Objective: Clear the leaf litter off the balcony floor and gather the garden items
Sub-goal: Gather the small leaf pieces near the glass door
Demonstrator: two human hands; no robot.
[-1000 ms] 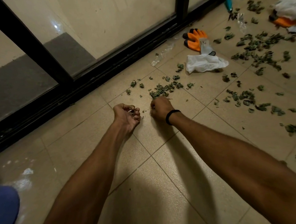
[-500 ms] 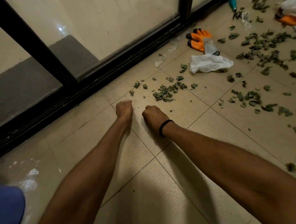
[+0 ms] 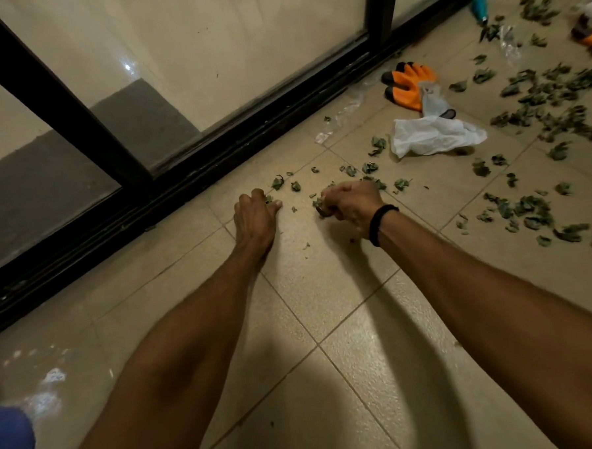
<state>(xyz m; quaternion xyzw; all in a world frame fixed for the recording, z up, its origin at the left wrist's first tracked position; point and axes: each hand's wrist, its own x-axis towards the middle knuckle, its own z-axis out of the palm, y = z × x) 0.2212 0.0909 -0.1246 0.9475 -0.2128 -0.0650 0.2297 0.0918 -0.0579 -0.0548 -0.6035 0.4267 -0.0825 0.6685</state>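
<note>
Far left, bottom corner: a patch of blue fabric [image 3: 7, 442] at the frame edge. Above it, a black door frame [image 3: 182, 182] runs diagonally along the tiled floor [image 3: 330, 377].

Left hand [image 3: 254, 216]: palm down on the floor near the frame, fingers bent at the tips over a small leaf scrap [image 3: 268, 199]. Whether its grip holds the scrap cannot be told.

Right hand [image 3: 353, 204]: just beside the left but apart from it, grip closed round a clump of leaves [image 3: 321, 204] held at floor level. A black wristband [image 3: 380, 223] sits on that wrist. Loose scraps lie around and beyond both hands.

Further right: a clear wrapper [image 3: 340, 115] by the frame; a crumpled white plastic bag [image 3: 434, 136] on the floor; orange gloves [image 3: 407, 84] just behind it, lying flat.

Right side: leaf litter [image 3: 556, 107] is scattered thickly over the tiles, with another patch [image 3: 520, 209] nearer the right forearm. A teal-handled tool [image 3: 479, 7] lies at the top, by the frame.
</note>
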